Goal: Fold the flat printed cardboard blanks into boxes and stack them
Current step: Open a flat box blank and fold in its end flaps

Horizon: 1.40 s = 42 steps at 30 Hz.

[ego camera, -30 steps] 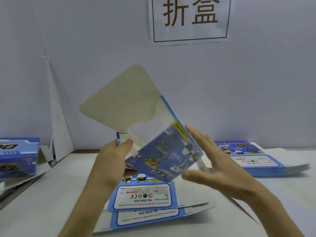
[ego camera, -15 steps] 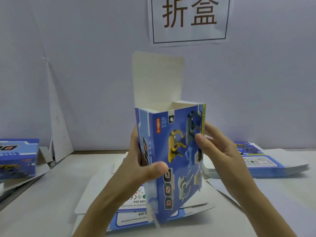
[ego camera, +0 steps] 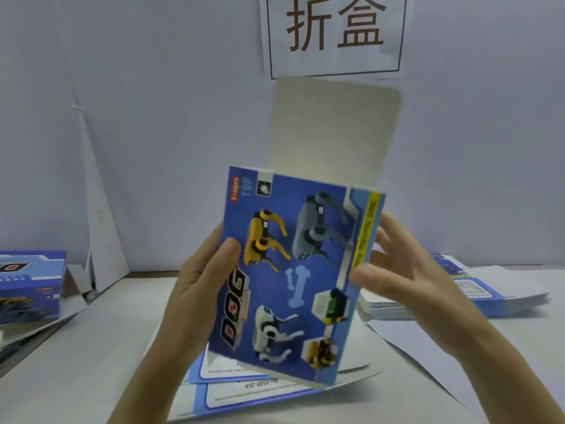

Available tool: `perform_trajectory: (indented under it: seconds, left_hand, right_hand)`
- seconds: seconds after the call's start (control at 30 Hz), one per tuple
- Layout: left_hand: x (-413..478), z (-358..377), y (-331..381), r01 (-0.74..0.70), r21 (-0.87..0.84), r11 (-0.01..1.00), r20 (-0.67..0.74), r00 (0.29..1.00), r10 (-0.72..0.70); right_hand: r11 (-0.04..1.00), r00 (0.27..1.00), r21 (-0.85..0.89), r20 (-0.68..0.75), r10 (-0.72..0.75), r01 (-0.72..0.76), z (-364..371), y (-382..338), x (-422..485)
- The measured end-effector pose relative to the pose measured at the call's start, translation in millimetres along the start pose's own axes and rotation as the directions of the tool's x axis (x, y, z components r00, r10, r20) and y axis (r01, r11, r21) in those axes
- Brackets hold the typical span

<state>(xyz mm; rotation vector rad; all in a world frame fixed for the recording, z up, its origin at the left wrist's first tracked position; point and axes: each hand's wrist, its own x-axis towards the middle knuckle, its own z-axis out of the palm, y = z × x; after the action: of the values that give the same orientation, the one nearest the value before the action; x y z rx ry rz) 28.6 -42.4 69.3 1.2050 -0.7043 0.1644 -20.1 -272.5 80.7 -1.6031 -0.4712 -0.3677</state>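
From my feed, both hands hold the box (ego camera: pixel 293 270) up in front of the camera, above the counter (ego camera: pixel 91 347) and touching nothing on it. The box stands nearly upright, tilted slightly, with its blue printed front with the toy dogs facing me. Its top flap (ego camera: pixel 333 133) sticks straight up, showing the plain unprinted side. The left hand (ego camera: pixel 198 276) comes up from below with the wrist bent back. Its thumb is pressed onto the front near the left edge and its fingers wrap out of sight behind, so it grips that side. The right hand (ego camera: pixel 406 276) reaches in from the right with the forearm angled up. Its thumb lies against the front beside the yellow strip and its fingers fan out behind the right edge, pinching that edge loosely; motion blur hides the fingertips. A pile of flat blanks (ego camera: pixel 250 393) lies on the counter directly under the box. A second stack (ego camera: pixel 477 289) sits further right, behind the right hand. A finished box (ego camera: pixel 30 286) rests at the far left. A sign (ego camera: pixel 334 35) hangs on the wall (ego camera: pixel 153 117) above.
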Motion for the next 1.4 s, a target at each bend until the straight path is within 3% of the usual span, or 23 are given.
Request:
perform_trajectory:
  seconds: [0.07,0.1,0.17,0.2,0.3,0.43,0.53,0.63,0.7,0.77,0.87,1.0,1.07,1.2,1.3,1.4]
  left_hand:
    - [2,2,-2,-0.090,0.207,0.974,-0.077,0.991,0.108]
    - [4,4,-1,-0.141,0.384,0.913,-0.108,0.975,0.196]
    - [3,8,-4,-0.191,0.661,0.726,-0.022,0.962,0.273]
    - [1,10,-6,-0.187,0.693,0.697,0.033,0.973,0.228]
    - [-4,15,-4,-0.075,0.603,0.794,0.048,0.997,0.057]
    - [-4,14,-4,-0.039,0.624,0.780,0.054,0.999,0.007]
    - [-5,18,-8,-0.072,0.755,0.651,0.106,0.994,-0.013]
    - [-8,28,-13,-0.277,0.825,0.492,0.273,0.959,0.080]
    - [-8,31,-14,-0.428,0.859,0.281,0.400,0.904,0.151]
    - [-7,26,-12,-0.478,0.852,0.216,0.443,0.876,0.189]
    - [-5,16,-5,-0.403,0.845,0.351,0.351,0.914,0.203]
    - [-1,5,-6,-0.219,0.861,0.458,0.147,0.971,0.188]
    - [2,-2,-6,-0.251,0.837,0.486,0.177,0.965,0.194]
    - [-1,-3,-7,-0.368,0.782,0.502,0.319,0.930,0.184]
    - [0,0,-8,-0.283,0.728,0.625,0.256,0.957,0.135]
    - [-5,-3,0,-0.192,0.743,0.641,0.209,0.977,0.050]
  right_hand:
    - [0.999,1.000,-0.020,-0.014,0.028,-0.028,8,3,1]
    - [0.998,0.998,-0.049,-0.064,0.024,-0.027,14,5,2]
    - [0.994,0.989,-0.105,-0.149,-0.021,0.005,26,10,3]
    - [0.993,0.987,-0.110,-0.151,-0.048,0.032,31,11,4]
    - [0.995,0.997,-0.056,-0.020,-0.079,0.078,41,11,1]
    - [0.996,0.991,0.081,0.126,-0.054,0.044,43,9,-2]
    - [0.998,0.994,0.049,0.103,-0.034,0.029,44,9,0]
    - [0.989,1.000,0.145,-0.015,0.011,-0.009,40,12,4]
    - [0.964,0.990,0.257,-0.097,0.103,-0.075,35,12,6]
    - [0.959,0.962,0.274,-0.233,0.144,-0.078,29,11,8]
    - [0.977,0.904,0.214,-0.415,0.101,-0.011,21,8,10]
    - [0.996,0.975,0.093,-0.219,0.032,-0.012,15,3,8]
    - [0.999,0.984,0.020,-0.178,-0.023,0.027,11,1,6]
    - [0.994,0.944,0.010,-0.313,-0.102,0.110,5,1,7]
    - [0.994,0.938,-0.021,-0.330,-0.104,0.103,-1,1,5]
    - [0.998,0.951,0.005,-0.303,-0.060,0.065,-4,-7,2]
